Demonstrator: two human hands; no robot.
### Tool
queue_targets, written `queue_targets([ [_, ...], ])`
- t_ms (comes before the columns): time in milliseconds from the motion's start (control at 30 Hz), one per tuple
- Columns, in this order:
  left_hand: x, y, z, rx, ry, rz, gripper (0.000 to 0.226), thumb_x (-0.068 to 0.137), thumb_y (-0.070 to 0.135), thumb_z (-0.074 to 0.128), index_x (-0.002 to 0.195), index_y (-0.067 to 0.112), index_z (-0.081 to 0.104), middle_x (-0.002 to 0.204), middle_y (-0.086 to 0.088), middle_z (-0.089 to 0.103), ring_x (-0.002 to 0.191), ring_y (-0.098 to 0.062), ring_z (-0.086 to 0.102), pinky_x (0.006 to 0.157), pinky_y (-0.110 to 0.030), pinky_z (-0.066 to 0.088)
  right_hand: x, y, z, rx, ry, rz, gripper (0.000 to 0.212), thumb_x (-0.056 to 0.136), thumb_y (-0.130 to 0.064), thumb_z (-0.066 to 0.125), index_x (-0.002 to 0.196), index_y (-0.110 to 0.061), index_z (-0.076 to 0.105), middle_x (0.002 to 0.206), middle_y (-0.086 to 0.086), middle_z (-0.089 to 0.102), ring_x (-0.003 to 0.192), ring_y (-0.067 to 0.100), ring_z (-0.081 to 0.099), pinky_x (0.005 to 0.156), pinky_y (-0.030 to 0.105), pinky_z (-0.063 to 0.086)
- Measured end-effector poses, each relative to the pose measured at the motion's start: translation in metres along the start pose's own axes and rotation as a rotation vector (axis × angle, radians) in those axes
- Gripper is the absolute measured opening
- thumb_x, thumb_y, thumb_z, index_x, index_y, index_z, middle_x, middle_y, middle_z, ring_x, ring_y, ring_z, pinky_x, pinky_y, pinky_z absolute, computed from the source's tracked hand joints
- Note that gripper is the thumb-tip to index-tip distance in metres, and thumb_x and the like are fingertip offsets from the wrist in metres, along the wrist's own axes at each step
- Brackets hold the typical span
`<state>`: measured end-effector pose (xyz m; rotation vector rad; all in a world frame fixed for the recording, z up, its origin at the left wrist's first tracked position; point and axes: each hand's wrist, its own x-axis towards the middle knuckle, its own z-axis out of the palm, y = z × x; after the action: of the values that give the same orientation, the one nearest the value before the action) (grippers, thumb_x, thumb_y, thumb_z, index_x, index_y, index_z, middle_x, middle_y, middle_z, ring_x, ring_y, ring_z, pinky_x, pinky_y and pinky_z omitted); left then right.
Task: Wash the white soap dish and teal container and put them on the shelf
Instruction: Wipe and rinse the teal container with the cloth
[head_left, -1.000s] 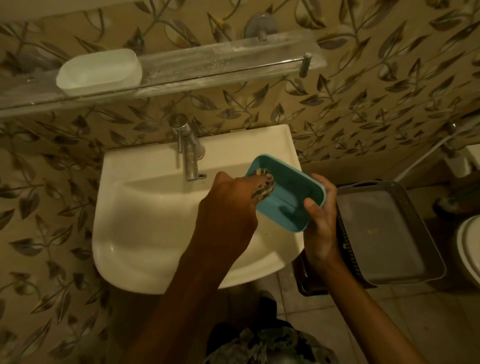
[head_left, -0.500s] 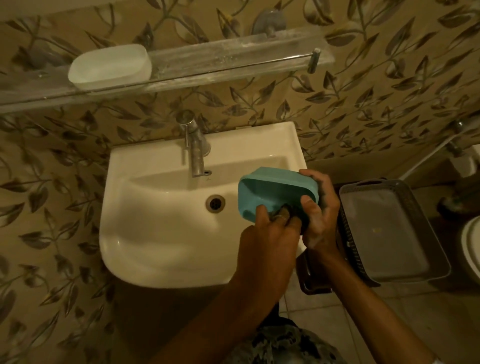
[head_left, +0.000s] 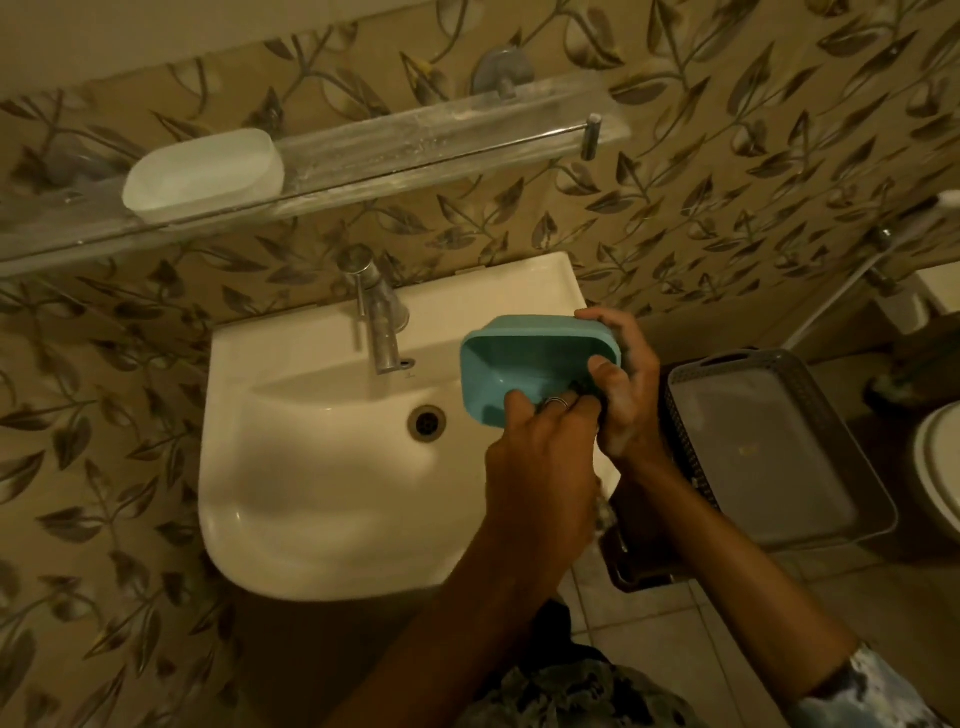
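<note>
Container: the teal rectangular plastic container (head_left: 519, 374) is tipped on its side, its opening facing me, over the right side of the white ceramic basin (head_left: 311, 467).
Right hand: my right hand (head_left: 628, 400) grips its right end, fingers curled over the rim.
Left hand: my left hand (head_left: 545, 457) pinches a small dark pad (head_left: 584, 389) against its lower edge.
Soap dish: the white oval soap dish (head_left: 202, 174) sits on the clear glass shelf (head_left: 441, 140).
</note>
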<state>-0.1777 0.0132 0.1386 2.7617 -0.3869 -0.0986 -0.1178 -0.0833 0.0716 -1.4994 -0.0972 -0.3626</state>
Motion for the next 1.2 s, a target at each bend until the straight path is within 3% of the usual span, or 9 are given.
queue_targets([
  [100, -0.002, -0.022, -0.006, 0.384, -0.012, 0.063, 0.036, 0.085, 0.026, 0.062, 0.12, 0.018, 0.061, 0.119, -0.004, 0.068, 0.115, -0.032, 0.058, 0.073, -0.034, 0.057, 0.002, -0.001, -0.005, -0.023, -0.063, -0.021, 0.051, 0.075, -0.039, 0.047, 0.113, -0.004, 0.053, 0.102, 0.004, 0.058, 0.094, 0.007, 0.057, 0.077, 0.019, 0.047],
  [233, -0.002, -0.034, 0.001, 0.503, -0.072, -0.108, 0.044, 0.095, 0.03, 0.049, 0.135, 0.014, 0.044, 0.136, -0.013, 0.053, 0.129, -0.035, 0.043, 0.087, -0.037, 0.052, 0.002, -0.002, -0.004, -0.041, -0.127, -0.049, 0.048, 0.075, -0.038, 0.048, 0.112, -0.007, 0.054, 0.104, 0.0, 0.058, 0.096, 0.008, 0.057, 0.078, 0.017, 0.047],
  [433, -0.007, 0.002, 0.011, 0.002, 0.018, -0.065, 0.03, 0.076, 0.009, 0.071, 0.105, 0.009, 0.065, 0.101, -0.009, 0.069, 0.099, -0.031, 0.06, 0.064, -0.035, 0.056, -0.001, 0.003, -0.001, 0.005, -0.115, -0.005, 0.044, 0.077, -0.036, 0.047, 0.109, -0.007, 0.056, 0.1, 0.006, 0.061, 0.094, 0.02, 0.058, 0.079, 0.032, 0.048],
  [567, -0.011, -0.006, 0.013, -0.011, 0.023, 0.073, 0.038, 0.078, 0.018, 0.07, 0.115, 0.019, 0.06, 0.113, 0.0, 0.065, 0.102, -0.026, 0.057, 0.065, -0.033, 0.056, -0.005, 0.01, -0.012, 0.009, -0.014, 0.033, 0.039, 0.08, -0.04, 0.047, 0.11, -0.017, 0.055, 0.098, -0.008, 0.061, 0.09, 0.013, 0.058, 0.074, 0.029, 0.049],
  [633, -0.013, -0.015, 0.01, 0.159, 0.01, 0.098, 0.044, 0.066, 0.019, 0.08, 0.108, 0.021, 0.067, 0.105, 0.001, 0.071, 0.095, -0.028, 0.064, 0.052, -0.028, 0.054, -0.012, 0.011, -0.012, 0.051, -0.022, 0.118, 0.042, 0.078, -0.041, 0.05, 0.113, -0.019, 0.054, 0.102, -0.008, 0.061, 0.092, 0.012, 0.06, 0.073, 0.027, 0.051],
  [767, -0.007, -0.039, 0.009, 0.26, 0.104, 0.096, 0.026, 0.065, 0.012, 0.079, 0.089, 0.018, 0.075, 0.089, 0.0, 0.075, 0.089, -0.029, 0.067, 0.053, -0.028, 0.054, -0.031, 0.011, -0.006, 0.518, -0.099, 0.485, 0.058, 0.071, -0.036, 0.067, 0.124, -0.022, 0.046, 0.117, 0.008, 0.057, 0.1, 0.019, 0.064, 0.067, 0.032, 0.056],
  [967, -0.016, -0.062, 0.008, 0.355, 0.117, 0.515, 0.024, 0.081, 0.009, 0.054, 0.096, 0.013, 0.072, 0.101, -0.006, 0.073, 0.085, -0.031, 0.064, 0.063, -0.034, 0.056, -0.024, 0.004, -0.022, 0.983, -0.289, 0.9, 0.109, 0.057, -0.078, 0.068, 0.14, -0.01, 0.046, 0.141, 0.024, 0.049, 0.129, 0.038, 0.049, 0.103, 0.05, 0.045],
  [1067, -0.012, -0.068, 0.002, 0.425, 0.05, 0.595, 0.02, 0.079, 0.01, 0.064, 0.097, 0.016, 0.072, 0.103, -0.002, 0.072, 0.088, -0.028, 0.063, 0.066, -0.033, 0.054, -0.016, 0.0, -0.023, 0.853, -0.412, 0.991, 0.087, 0.061, -0.071, 0.069, 0.124, -0.012, 0.064, 0.127, 0.02, 0.062, 0.117, 0.033, 0.06, 0.097, 0.046, 0.051],
  [1200, -0.004, -0.065, -0.008, 0.45, 0.025, 0.388, 0.03, 0.082, 0.014, 0.061, 0.11, 0.013, 0.069, 0.117, -0.008, 0.068, 0.097, -0.033, 0.063, 0.071, -0.036, 0.055, -0.007, -0.002, -0.015, 0.708, -0.394, 0.9, 0.069, 0.049, -0.057, 0.087, 0.104, -0.017, 0.075, 0.105, 0.012, 0.073, 0.095, 0.024, 0.071, 0.074, 0.035, 0.059],
])
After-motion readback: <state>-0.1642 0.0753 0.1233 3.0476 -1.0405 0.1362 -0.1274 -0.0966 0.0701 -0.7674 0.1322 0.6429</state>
